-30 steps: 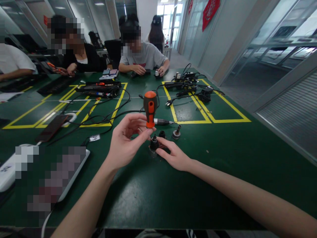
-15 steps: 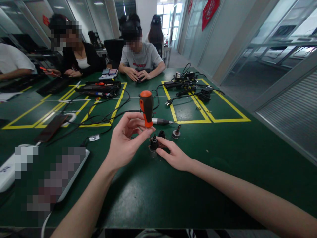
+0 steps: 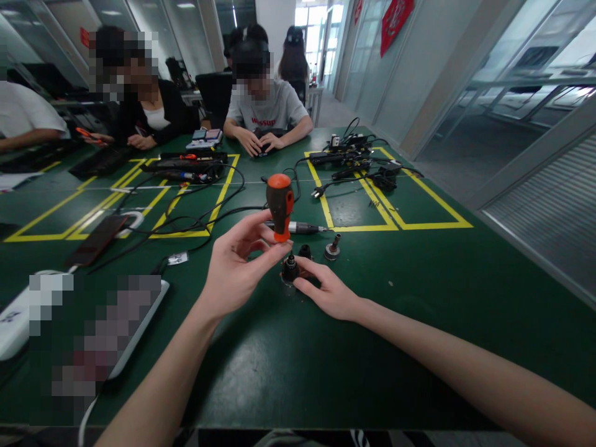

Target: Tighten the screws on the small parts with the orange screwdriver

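Our left hand (image 3: 233, 267) is raised a little off the bench (image 3: 419, 323), its thumb and fingertips pinching the lower end of a stubby screwdriver (image 3: 280, 206) with an orange and black handle. The screwdriver stands nearly upright, handle end up and working end pointing down, so its long axis runs almost straight toward the small black part (image 3: 289, 269) just below it; whether the tip touches the part we cannot tell, since our fingers hide the gap. Our right hand (image 3: 328, 292) rests low on the bench, fingers curled, with thumb and forefinger closed around that black part to steady it where it sits. The part lies between our two hands, closer to the right one, which touches it, and directly under the tool held by the left. Just beyond it sit a second small black piece (image 3: 305, 251) and a grey metal fitting (image 3: 332, 248), both near but apart from our fingers, and a slim metal pen-like tool (image 3: 302, 228) lies on its side behind the screwdriver. Farther out, black cables (image 3: 195, 214) cross yellow tape lines (image 3: 367, 205), and other people's hands (image 3: 261, 144) work at the far end.
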Motion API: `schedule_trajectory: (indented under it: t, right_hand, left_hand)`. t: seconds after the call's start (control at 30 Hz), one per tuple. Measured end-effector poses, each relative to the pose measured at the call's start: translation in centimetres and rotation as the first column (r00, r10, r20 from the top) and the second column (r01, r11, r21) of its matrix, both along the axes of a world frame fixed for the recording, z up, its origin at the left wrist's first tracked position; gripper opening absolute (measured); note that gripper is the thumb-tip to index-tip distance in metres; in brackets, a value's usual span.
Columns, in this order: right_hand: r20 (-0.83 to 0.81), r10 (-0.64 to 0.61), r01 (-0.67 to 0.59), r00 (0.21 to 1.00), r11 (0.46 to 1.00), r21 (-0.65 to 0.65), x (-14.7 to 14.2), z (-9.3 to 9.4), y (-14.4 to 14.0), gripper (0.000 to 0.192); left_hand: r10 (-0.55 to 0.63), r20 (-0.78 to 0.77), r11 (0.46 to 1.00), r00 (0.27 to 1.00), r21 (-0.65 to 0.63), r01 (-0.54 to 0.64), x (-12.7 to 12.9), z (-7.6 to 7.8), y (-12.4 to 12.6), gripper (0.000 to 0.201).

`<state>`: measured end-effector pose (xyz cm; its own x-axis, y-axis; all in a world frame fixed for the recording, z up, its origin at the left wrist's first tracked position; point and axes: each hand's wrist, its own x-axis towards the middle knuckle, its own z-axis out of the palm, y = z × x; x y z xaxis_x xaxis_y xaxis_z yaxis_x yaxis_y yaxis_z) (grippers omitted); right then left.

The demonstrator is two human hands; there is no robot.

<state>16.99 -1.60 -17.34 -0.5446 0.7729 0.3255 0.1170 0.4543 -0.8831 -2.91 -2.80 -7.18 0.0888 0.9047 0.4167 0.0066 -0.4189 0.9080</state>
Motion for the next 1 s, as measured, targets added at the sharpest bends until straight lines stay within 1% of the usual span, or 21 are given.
schedule_trajectory:
  t: [0.13, 0.27, 0.37, 0.47, 0.53, 0.67, 0.77, 0.87, 0.93, 1.0]
  right_hand:
    - [-0.002, 0.005, -0.005, 1.000, 1.000, -0.008, 0.00, 0.10, -0.01, 0.042]
    - [0.001, 0.008, -0.008, 1.000, 1.000, 0.002, 0.01, 0.04, 0.02, 0.042]
    - [0.004, 0.005, -0.005, 1.000, 1.000, 0.011, 0.03, -0.01, 0.04, 0.042]
    - [0.004, 0.007, -0.007, 1.000, 1.000, 0.012, 0.02, -0.08, 0.06, 0.042]
    - [-0.002, 0.002, -0.002, 1.000, 1.000, 0.015, 0.00, -0.16, 0.08, 0.043]
    - [-0.004, -0.003, 0.003, 1.000, 1.000, 0.013, 0.00, -0.30, 0.12, 0.043]
    - [-0.003, -0.003, 0.003, 1.000, 1.000, 0.009, 0.01, -0.31, 0.12, 0.044]
    - [-0.003, -0.003, 0.003, 1.000, 1.000, 0.001, -0.02, -0.24, 0.09, 0.044]
    - [-0.008, 0.002, -0.002, 1.000, 1.000, -0.001, -0.05, -0.15, 0.07, 0.043]
    - [-0.016, 0.009, -0.009, 1.000, 1.000, 0.000, -0.07, -0.04, 0.05, 0.043]
  left_hand:
    - [-0.005, -0.005, 1.000, 1.000, 0.005, 0.005, 0.12, 0.13, 0.00, 0.022]
    - [-0.006, 0.059, 1.000, 0.998, 0.020, 0.005, 0.09, -0.02, 0.11, 0.030]
    - [-0.007, 0.048, 1.000, 0.999, 0.009, 0.006, 0.00, -0.13, 0.16, 0.037]
    - [-0.006, 0.000, 1.000, 1.000, 0.000, 0.006, -0.05, -0.13, 0.13, 0.032]
    - [-0.004, -0.003, 1.000, 1.000, 0.000, 0.004, -0.03, -0.14, 0.12, 0.030]
    - [0.003, 0.048, 1.000, 0.999, 0.011, -0.003, 0.05, -0.24, 0.15, 0.037]
    - [0.012, 0.025, 1.000, 1.000, 0.002, -0.012, 0.07, -0.17, 0.12, 0.040]
    - [-0.005, 0.002, 1.000, 1.000, -0.010, 0.005, 0.09, 0.07, 0.03, 0.033]
    - [-0.026, 0.017, 0.999, 1.000, -0.021, 0.026, 0.12, 0.19, -0.01, 0.029]
    - [-0.047, 0.047, 0.998, 0.998, -0.033, 0.048, 0.16, 0.20, 0.01, 0.029]
